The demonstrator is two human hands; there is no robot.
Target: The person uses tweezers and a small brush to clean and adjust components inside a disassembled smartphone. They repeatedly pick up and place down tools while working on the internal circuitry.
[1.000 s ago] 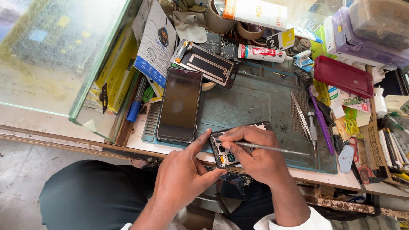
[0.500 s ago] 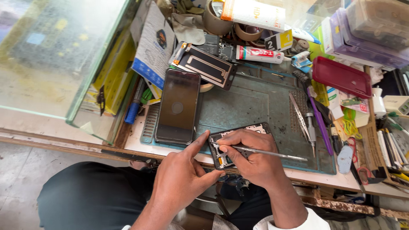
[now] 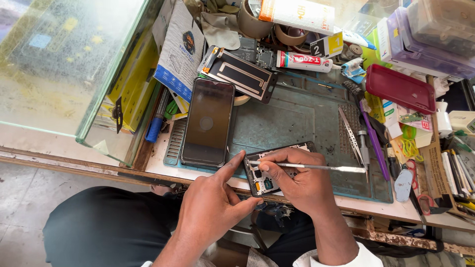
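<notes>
An open phone (image 3: 269, 173) lies at the front edge of the blue mat (image 3: 297, 118), with its insides showing. The left hand (image 3: 213, 207) holds the phone at its left side, fingers (image 3: 232, 165) curled on the rim. The right hand (image 3: 302, 180) rests on top of the phone. Its fingers are closed on a thin metal tool (image 3: 321, 167). The tip of the tool touches the inside of the phone near its top left corner.

Just to the left of the phone lies a dark screen (image 3: 208, 121), flat on the mat. Behind that is a black panel (image 3: 240, 74) with gold lines. A glue tube (image 3: 304, 61) lies further back. To the right of the hands are tweezers (image 3: 351, 136) and a purple toothbrush (image 3: 373, 141). A red tray (image 3: 401, 88) sits behind them. A blue pen (image 3: 157, 118) lies at the left of the mat, beside a glass case (image 3: 64, 64). The desk (image 3: 396, 210) is full of small things on the right side.
</notes>
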